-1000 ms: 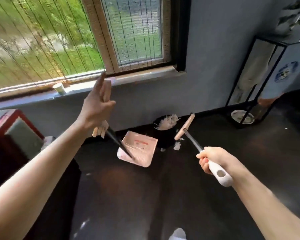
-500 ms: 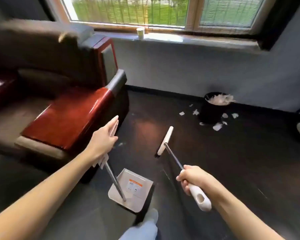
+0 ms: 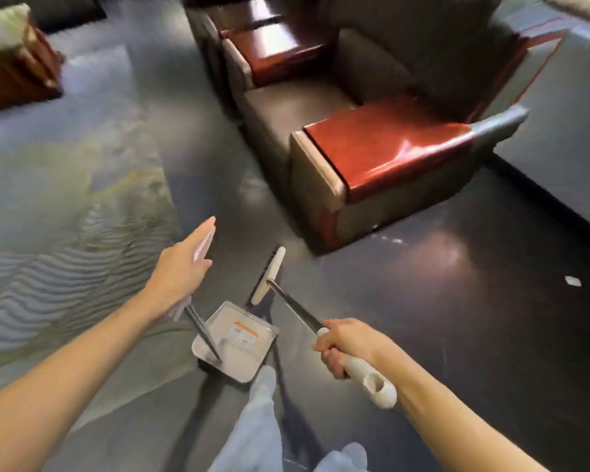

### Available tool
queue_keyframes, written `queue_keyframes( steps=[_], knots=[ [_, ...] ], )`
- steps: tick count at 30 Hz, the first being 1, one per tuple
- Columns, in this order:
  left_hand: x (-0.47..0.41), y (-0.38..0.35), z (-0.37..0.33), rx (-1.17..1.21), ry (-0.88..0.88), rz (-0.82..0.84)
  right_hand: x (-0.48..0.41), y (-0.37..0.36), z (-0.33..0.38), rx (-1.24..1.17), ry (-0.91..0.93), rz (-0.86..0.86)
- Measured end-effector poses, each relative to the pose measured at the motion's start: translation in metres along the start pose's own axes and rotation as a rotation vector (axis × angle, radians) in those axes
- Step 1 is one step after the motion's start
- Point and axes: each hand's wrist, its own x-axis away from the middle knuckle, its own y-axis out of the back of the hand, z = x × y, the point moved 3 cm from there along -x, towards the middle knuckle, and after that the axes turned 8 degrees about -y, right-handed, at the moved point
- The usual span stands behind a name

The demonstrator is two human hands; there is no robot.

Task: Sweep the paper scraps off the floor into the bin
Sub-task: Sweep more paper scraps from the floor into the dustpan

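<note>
Broom (image 3: pixel 294 308) nearer dustpan (image 3: pixel 244 356), beyond right grip (image 3: pixel 348 345)

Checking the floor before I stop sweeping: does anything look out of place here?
Yes. White paper scraps lie on the dark floor at the far right, small flecks by the armchair's base; broom and dustpan are held well left of them.

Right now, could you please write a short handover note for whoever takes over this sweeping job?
Left hand grips the dustpan handle, tray held low.
Right hand grips the broom, its head just beyond the dustpan.
The bin is out of view; scraps lie on the floor at far right.
Done: cannot tell. Left: sweep scraps into the dustpan, tip into bin.
</note>
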Motion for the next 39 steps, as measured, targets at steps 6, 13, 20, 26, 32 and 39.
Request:
queue_keyframes(
  steps=[6, 13, 20, 26, 32, 39],
  knots=[
    [0.005, 0.090, 0.155, 0.051, 0.258, -0.231, -0.083, -0.137, 0.140, 0.209, 0.089, 0.090],
    [-0.085, 0.180, 0.273, 0.069, 0.335, -0.308, -0.195, -0.233, 0.271, 0.168, 0.164, 0.136],
    [-0.268, 0.247, 0.342, -0.011, 0.347, -0.347, -0.306, -0.221, 0.409, 0.547, 0.178, -0.074],
    [-0.464, 0.297, 0.409, 0.086, 0.363, -0.459, -0.405, -0.203, 0.608, 0.668, 0.182, -0.043],
    [-0.640, 0.373, 0.451, 0.092, 0.440, -0.620, -0.464, -0.230, 0.841, 0.619, 0.245, -0.008],
    [-0.874, 0.440, 0.531, 0.174, 0.426, -0.715, -0.564, -0.301, 1.119, 0.472, 0.288, 0.041]
  ],
)
